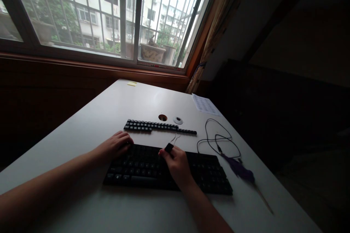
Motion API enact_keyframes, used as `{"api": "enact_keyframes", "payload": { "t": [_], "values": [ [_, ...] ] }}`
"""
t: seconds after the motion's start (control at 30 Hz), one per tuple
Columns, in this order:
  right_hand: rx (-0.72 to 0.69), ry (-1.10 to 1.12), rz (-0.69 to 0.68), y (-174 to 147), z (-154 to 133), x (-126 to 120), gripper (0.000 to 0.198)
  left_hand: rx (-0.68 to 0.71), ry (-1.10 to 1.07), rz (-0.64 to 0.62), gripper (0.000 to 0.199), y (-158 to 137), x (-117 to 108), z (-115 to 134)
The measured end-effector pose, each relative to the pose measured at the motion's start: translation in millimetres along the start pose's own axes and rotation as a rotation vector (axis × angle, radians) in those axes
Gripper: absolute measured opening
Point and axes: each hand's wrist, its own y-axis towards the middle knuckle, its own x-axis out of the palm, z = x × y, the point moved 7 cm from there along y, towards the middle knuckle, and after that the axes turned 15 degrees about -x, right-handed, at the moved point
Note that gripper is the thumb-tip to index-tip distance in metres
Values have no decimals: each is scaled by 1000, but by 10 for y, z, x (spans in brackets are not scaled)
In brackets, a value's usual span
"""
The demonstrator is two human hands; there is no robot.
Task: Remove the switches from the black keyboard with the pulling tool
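A black keyboard [142, 172] lies on the white desk in front of me. My left hand [119, 144] is closed over its far left corner, with the fingertips at the back edge. Above the middle of the keyboard, my right hand [176, 162] pinches a keycap puller [169, 147] by its black handle. The two thin wire prongs point away from me, and I see no keycap between them. Beyond the keyboard, loose black keycaps [153, 126] are lined up in rows. My right hand and wrist hide part of the keys.
A black cable [207, 139] loops on the desk [90, 116] to the right. Beside it lies a purple brush-like thing [240, 169] with a thin stick. A cable hole [163, 117], its round cover [178, 120], a printed sheet [205, 104] and a yellow note [132, 83] are farther back.
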Motion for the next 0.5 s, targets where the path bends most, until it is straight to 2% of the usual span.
{"api": "enact_keyframes", "payload": {
  "t": [0.1,0.3,0.5],
  "values": [
    [-20,27,-42,15,0,37,19,2,-1,4,16,1,-5,-5],
    [-7,114,-10,24,67,23,22,0,-2,26,15,-3,-37,17],
    [32,239,-11,44,73,13,17,-12,-48,94,16,-23,-192,138]
  ]
}}
